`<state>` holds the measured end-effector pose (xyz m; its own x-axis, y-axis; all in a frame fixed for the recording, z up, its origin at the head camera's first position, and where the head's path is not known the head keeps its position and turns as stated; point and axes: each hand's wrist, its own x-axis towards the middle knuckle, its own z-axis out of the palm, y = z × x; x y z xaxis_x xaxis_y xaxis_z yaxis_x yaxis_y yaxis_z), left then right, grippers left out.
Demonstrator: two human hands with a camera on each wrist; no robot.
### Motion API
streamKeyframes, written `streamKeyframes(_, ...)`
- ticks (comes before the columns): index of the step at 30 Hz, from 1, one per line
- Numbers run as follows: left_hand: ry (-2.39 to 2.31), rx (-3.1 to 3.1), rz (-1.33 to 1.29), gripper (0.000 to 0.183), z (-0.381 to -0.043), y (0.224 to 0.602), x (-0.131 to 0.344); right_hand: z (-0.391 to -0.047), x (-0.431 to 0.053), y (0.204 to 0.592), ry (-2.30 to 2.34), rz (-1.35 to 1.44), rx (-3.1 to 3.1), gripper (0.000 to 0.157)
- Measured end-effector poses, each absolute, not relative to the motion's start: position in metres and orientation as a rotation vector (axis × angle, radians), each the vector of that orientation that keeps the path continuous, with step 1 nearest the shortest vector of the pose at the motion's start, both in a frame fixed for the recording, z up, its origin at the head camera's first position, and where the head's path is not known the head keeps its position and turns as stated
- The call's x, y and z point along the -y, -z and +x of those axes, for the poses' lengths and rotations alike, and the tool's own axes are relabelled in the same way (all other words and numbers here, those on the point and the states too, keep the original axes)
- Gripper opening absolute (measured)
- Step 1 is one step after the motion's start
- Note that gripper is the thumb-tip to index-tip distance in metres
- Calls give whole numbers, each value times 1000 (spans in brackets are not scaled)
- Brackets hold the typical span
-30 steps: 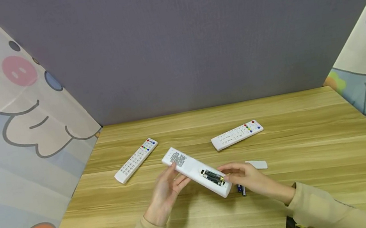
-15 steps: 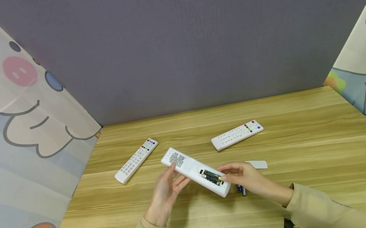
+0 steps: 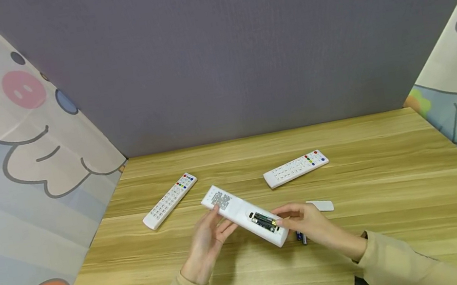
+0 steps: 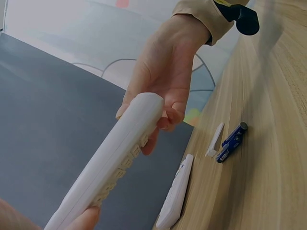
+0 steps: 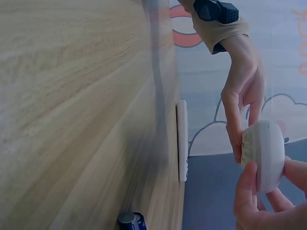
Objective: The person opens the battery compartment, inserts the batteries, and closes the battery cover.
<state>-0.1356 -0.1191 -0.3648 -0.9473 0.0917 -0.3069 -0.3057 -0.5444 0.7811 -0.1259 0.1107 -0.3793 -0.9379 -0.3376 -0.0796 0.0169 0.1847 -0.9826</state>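
Gripping open-backed remote (image 3: 241,213) with left hand (image 3: 206,247), pinching end with right hand (image 3: 309,220); above table (image 3: 391,162), inside far edge; probably light, stiff; grip long sides.

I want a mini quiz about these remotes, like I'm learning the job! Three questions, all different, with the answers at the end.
1. How many remotes lie buttons-up on the table?

2. True or false: the held remote has its battery compartment covered.

3. Fill in the blank: the loose white cover lies nearer the person's ____ hand.

Key:
1. Two.
2. False; batteries show inside.
3. Right; it lies just beyond the right hand.
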Motion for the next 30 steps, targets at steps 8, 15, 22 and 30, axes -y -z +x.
streamKeyframes(8,-2528,-1395,-358,36,-134,363,118,-124,-109,380,1827,-295,-2208,37)
streamKeyframes(15,-2527,-1406,-361,33,-134,363,116,-123,-108,380,1839,-248,-2196,36)
streamKeyframes(22,-2520,-1417,-356,29,-133,363,114,-124,-106,382,1867,-221,-2151,36)
streamKeyframes(30,-2516,-1436,-320,32,-132,365,113,-123,-105,384,1841,-171,-2168,32)
